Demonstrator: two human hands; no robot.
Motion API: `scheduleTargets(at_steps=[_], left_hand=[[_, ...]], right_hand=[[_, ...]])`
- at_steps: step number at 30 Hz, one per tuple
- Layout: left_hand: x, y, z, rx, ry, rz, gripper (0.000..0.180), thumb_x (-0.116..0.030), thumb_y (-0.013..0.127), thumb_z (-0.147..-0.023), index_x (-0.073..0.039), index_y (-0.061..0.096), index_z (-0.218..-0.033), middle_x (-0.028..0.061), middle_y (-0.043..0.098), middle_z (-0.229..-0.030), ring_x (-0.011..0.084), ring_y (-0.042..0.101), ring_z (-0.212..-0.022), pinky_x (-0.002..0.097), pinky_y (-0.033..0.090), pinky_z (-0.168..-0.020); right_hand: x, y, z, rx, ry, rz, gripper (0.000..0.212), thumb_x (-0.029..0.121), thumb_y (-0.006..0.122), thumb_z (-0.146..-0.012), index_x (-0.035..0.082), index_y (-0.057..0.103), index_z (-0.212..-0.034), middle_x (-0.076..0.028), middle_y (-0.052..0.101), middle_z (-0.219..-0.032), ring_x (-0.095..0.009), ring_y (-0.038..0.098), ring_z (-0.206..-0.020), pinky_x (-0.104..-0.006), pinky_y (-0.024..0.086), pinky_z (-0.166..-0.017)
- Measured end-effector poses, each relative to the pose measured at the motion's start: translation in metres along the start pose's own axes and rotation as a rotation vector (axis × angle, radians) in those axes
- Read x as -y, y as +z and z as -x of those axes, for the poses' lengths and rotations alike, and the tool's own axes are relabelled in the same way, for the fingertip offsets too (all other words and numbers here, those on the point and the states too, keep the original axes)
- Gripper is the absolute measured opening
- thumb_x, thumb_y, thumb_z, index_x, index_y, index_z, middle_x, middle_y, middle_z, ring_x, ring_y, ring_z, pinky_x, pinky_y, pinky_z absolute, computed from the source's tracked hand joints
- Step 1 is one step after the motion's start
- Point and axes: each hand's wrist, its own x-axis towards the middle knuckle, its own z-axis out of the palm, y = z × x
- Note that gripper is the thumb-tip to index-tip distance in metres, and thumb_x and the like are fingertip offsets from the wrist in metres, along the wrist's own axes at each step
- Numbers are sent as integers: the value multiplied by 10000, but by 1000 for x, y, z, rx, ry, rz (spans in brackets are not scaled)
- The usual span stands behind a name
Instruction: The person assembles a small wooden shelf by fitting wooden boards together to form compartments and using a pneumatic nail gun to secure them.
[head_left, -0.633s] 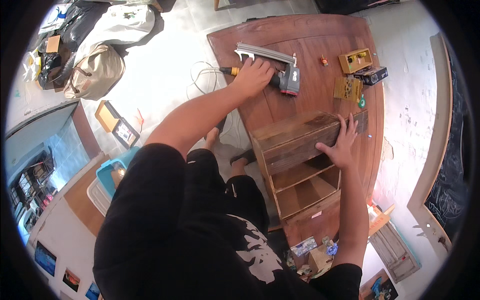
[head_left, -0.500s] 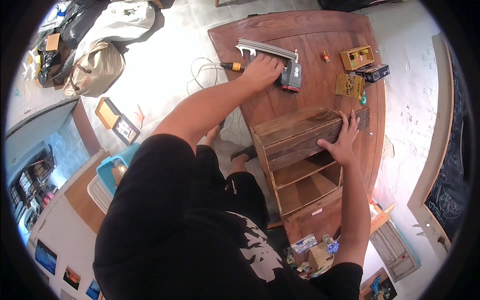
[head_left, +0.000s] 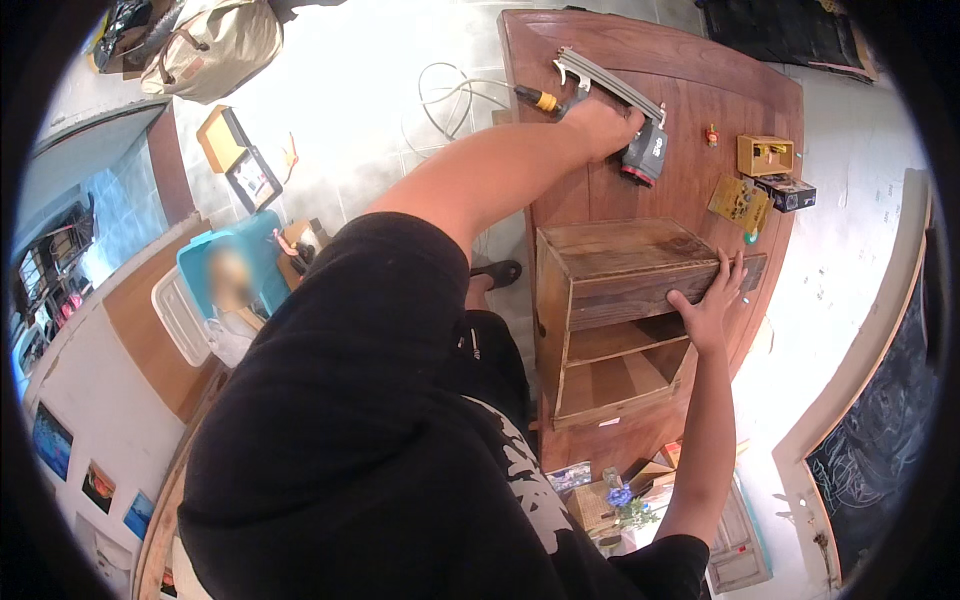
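Observation:
The grey-and-black nail gun (head_left: 640,160), with a long rail-like magazine, is at the far part of the wooden table. My left hand (head_left: 603,128) is closed around its handle, the fingertips partly hidden. A yellow-and-black coupling joins the gun to a pale hose. Nearer me stands a brown wooden shelf unit (head_left: 600,250) with open compartments. Across its upper front runs a dark board (head_left: 640,298), its right end jutting past the side. My right hand (head_left: 712,300) rests on that board near its right end, fingers spread and thumb out.
On the table's right side are a small wooden box (head_left: 765,156), a dark carton (head_left: 787,192), a gold card (head_left: 740,203) and a tiny figurine (head_left: 711,135). The hose (head_left: 455,100) loops over the floor. A turquoise bin (head_left: 265,265) stands at left.
The view has shifted, so the table and shelf unit appear farther right. My left hand has wrapped farther round the nail gun's handle. The right hand stays on the board.

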Motion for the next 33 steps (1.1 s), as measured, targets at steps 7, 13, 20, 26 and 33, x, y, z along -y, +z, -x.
scheduleTargets(at_steps=[7,13,20,26,33], left_hand=[[-17,-85,51,177,-114,74,578,-224,690,-931,-94,446,-1439,192,767,-950,397,756,-878,519,593,-733],[-33,-126,140,-106,-195,208,583,-341,733,-917,-148,539,-1432,207,745,-928,425,727,-890,517,578,-767],[-93,-173,289,-173,-589,670,185,-127,703,-878,43,667,-941,55,650,-722,137,601,-639,330,504,-621],[-120,-161,339,-207,-468,1075,148,36,672,-838,6,630,-976,62,637,-754,158,632,-648,317,517,-613],[-142,-160,347,-112,-537,1155,398,93,671,-814,1,575,-1189,78,655,-851,174,663,-716,331,542,-649]], right_hand=[[-5,6,-1,-51,-45,3,1270,699,874,-666,165,269,-1647,-209,66,-1756,-504,-22,-1606,-691,7,-1255],[-16,13,2,-134,-48,3,1191,718,852,-686,218,325,-1630,-190,94,-1751,-528,-9,-1596,-763,35,-1211],[3,15,4,-180,-80,-14,1070,764,784,-750,275,381,-1613,-152,105,-1755,-523,-24,-1598,-779,12,-1206],[-10,29,0,-335,-237,114,1064,818,671,-810,193,377,-1621,-64,214,-1739,-427,47,-1625,-794,57,-1204],[-4,22,6,-279,-189,72,1061,829,652,-811,158,413,-1597,-59,248,-1726,-374,63,-1633,-781,58,-1218]])
